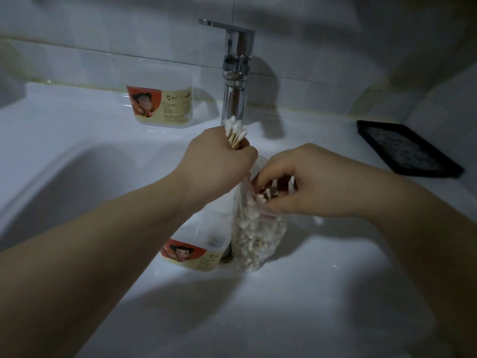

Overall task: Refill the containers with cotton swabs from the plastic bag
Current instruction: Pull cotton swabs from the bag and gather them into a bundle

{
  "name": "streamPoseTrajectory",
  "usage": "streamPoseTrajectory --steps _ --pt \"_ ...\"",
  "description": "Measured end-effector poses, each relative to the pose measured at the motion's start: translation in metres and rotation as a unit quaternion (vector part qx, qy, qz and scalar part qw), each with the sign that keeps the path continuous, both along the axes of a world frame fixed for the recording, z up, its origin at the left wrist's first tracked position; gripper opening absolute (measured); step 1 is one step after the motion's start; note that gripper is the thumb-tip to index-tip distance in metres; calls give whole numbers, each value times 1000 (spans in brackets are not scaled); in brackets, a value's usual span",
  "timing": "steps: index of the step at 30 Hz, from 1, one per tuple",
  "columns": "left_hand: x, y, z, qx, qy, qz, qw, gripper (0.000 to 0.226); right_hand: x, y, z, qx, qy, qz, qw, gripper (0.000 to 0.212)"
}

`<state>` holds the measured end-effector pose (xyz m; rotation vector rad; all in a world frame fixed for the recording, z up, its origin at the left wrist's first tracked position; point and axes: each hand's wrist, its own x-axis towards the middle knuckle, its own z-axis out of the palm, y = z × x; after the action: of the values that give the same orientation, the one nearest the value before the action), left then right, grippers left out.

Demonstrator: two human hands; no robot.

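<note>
My left hand (219, 157) is closed around a bunch of cotton swabs (235, 131) whose white tips stick up above my fist; it also seems to pinch the top edge of the clear plastic bag (254, 241). The bag hangs over the sink ledge, full of swabs. The fingers of my right hand (304, 179) reach into the bag's mouth and touch swabs there. An open container (198, 250) with a red cartoon label stands just left of the bag, partly hidden by my left forearm. A second container (161, 104) of the same kind stands further back, left of the faucet.
A chrome faucet (236, 71) rises right behind my left hand. The white sink basin (64, 182) drops away at the left. A black rectangular tray (407, 148) lies on the counter at the right. Tiled wall runs along the back.
</note>
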<state>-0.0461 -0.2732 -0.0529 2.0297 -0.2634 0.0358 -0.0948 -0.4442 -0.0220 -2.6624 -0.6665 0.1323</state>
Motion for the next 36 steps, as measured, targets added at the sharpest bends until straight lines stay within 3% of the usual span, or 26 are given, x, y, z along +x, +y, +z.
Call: streamPoseTrajectory --steps 7,14,20,25,33,36 --pt "1 -1 0 1 -13 -10 1000 18 5 -6 0 49 -59 -44 996 4" --pt "2 0 -1 -53 26 -27 998 23 6 -8 3 108 -122 -99 982 8" --pt "3 0 -3 -31 -22 -13 999 23 6 -7 6 188 -142 -131 963 13" --pt "1 -1 1 -71 -127 8 989 28 5 -7 7 164 -114 -126 972 16" --pt "-4 -3 0 -19 -173 -41 984 28 4 -6 14 260 -135 -183 938 17" --pt "-4 -3 -2 -10 -163 -57 985 24 3 -4 15 279 -102 -186 937 14"
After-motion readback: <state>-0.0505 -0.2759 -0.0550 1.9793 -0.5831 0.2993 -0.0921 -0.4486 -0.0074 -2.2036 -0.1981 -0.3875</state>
